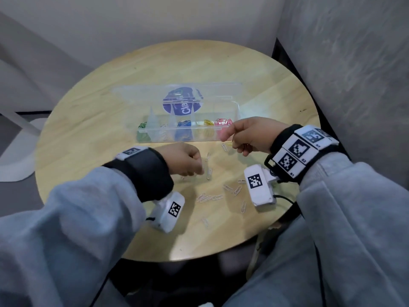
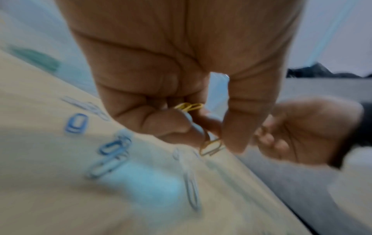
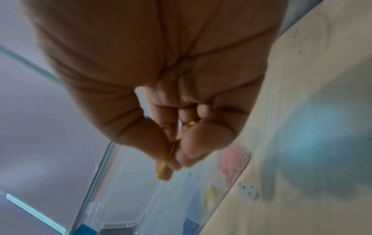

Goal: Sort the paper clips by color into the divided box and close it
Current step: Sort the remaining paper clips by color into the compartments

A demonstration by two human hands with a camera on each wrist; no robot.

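A clear divided box [image 1: 234,107] stands open on the round wooden table [image 1: 99,103], lid [image 1: 132,91] leaning back. Its compartments hold green clips [image 1: 142,125], blue clips [image 1: 184,124], yellow clips [image 1: 208,122] and pink clips [image 1: 223,121]. My right hand [image 1: 231,134] hovers at the box's front right corner, pinching a yellow clip [image 3: 166,162] between thumb and fingers. My left hand [image 1: 197,171] is low over the table in front of the box, fingers curled round several clips, yellow ones [image 2: 189,107] among them. White clips [image 1: 209,197] lie scattered between my wrists.
The table's near edge runs just behind my wrists, with grey floor [image 1: 17,196] to the left. A grey wall [image 1: 354,74] rises close on the right. More white clips [image 1: 243,206] lie toward the near right of the table.
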